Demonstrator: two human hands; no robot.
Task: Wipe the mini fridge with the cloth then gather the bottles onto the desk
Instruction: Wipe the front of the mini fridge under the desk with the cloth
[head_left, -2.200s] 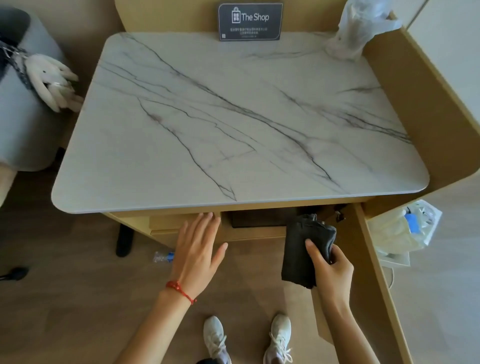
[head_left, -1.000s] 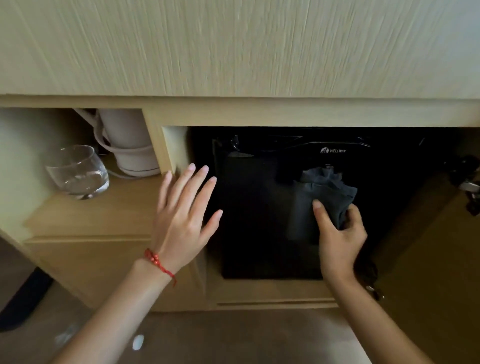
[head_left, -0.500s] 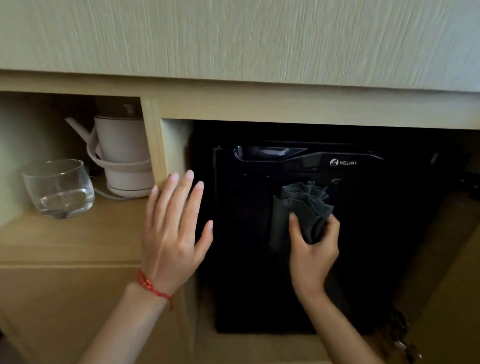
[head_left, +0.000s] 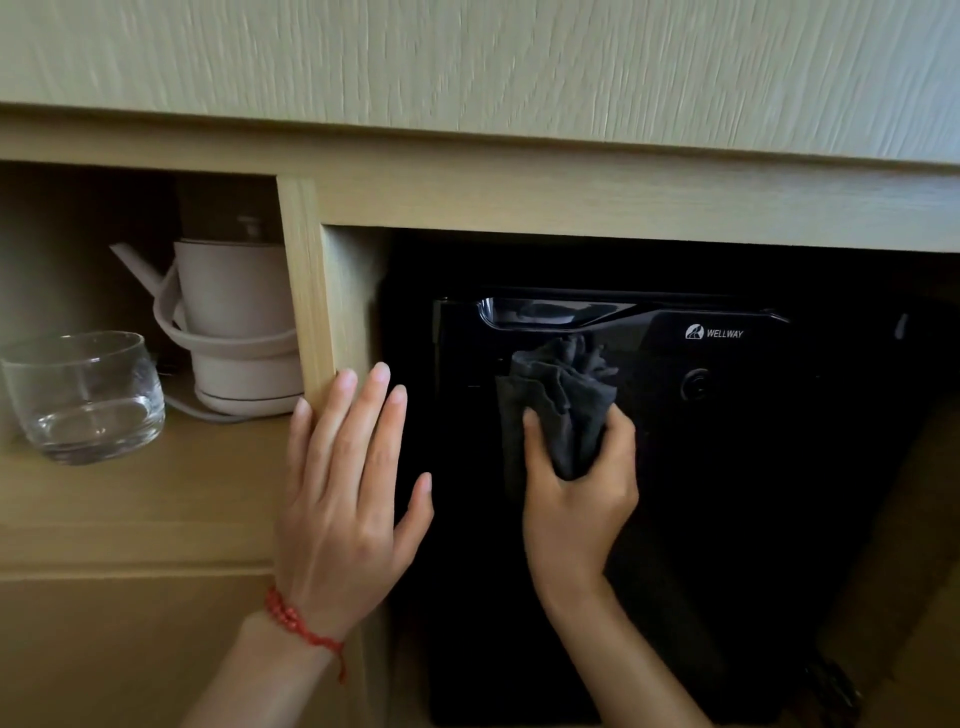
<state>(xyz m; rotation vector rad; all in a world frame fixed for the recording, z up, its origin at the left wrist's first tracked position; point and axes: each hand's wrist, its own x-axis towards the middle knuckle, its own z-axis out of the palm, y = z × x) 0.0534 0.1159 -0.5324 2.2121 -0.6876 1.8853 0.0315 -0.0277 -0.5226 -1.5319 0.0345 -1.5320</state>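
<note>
The right hand (head_left: 574, 499) pinched the bunched dark grey cloth (head_left: 558, 402) against the glossy black mini fridge (head_left: 727, 467) door; the left hand (head_left: 345, 483) lay spread beside it. Loose folds could slip, smearing the gloss.

i can read the white word "wellway", with a small logo, on my black mini fridge (head_left: 727, 467) door.

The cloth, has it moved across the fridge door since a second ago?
Yes. The cloth has slid left, away from the WELLWAY logo, gripped by the right hand.
</note>
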